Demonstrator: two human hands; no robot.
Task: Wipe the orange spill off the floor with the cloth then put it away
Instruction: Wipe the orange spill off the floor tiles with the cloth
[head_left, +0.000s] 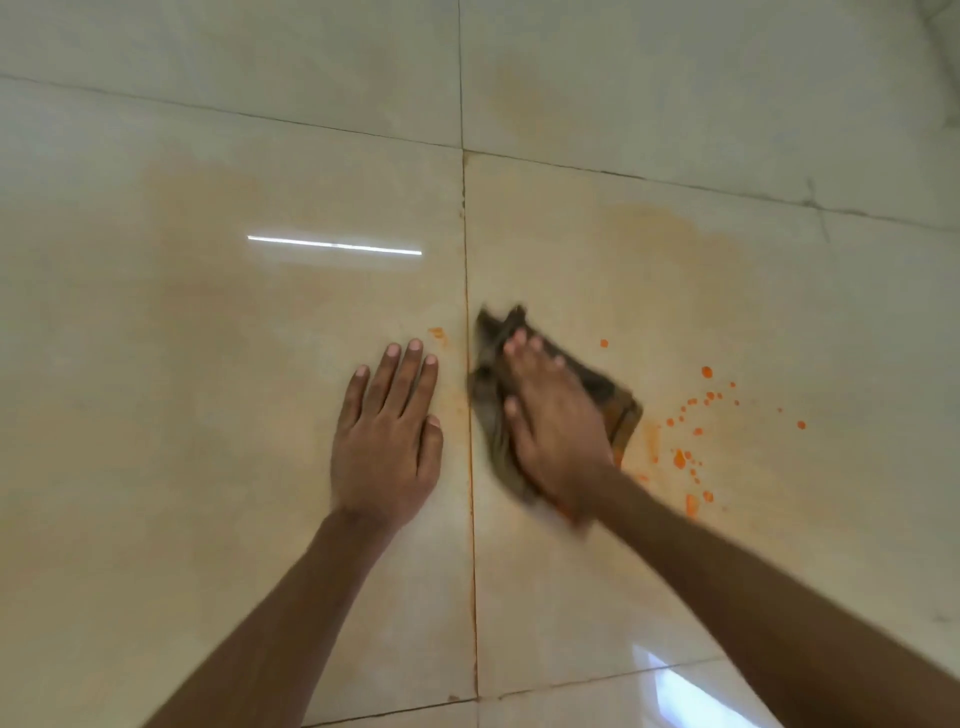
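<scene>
Right hand (553, 431) pressed flat, fingers extended, on crumpled dark brown cloth (493, 374) beside grout line, bright orange spill droplets (693, 447) just right of it on glossy beige tiled floor (208, 364); left hand (387, 436) splayed empty, likely bracing.

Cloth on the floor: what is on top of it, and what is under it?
The right hand lies flat on the cloth. Under it is floor tile; any orange spill beneath it is hidden.

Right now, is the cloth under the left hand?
No, the cloth lies under the right hand, while the left hand rests flat on the bare floor.
</scene>
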